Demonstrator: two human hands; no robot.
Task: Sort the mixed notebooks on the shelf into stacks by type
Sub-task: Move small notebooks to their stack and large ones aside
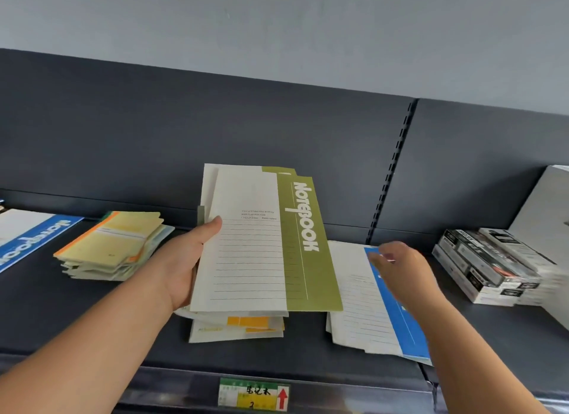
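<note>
Head cam: left hand [184, 259] grips a few green notebooks [295, 244] by their left edge, thumb on the top cover, held up over a small yellow-marked pile [240, 327] on the shelf [308, 355]. Right hand [400, 269] is over the blue notebooks [363, 309] lying just right of that, fingers loose, holding nothing. It's blurry, so can't tell if it's touching. Yellow stack [114, 244] sits off to the left.

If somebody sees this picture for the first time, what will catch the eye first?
The green notebooks stand out first, held up at the centre by the left hand. To their right, the right hand reaches over a blue notebook stack on the shelf; a yellow stack lies at the left.
</note>
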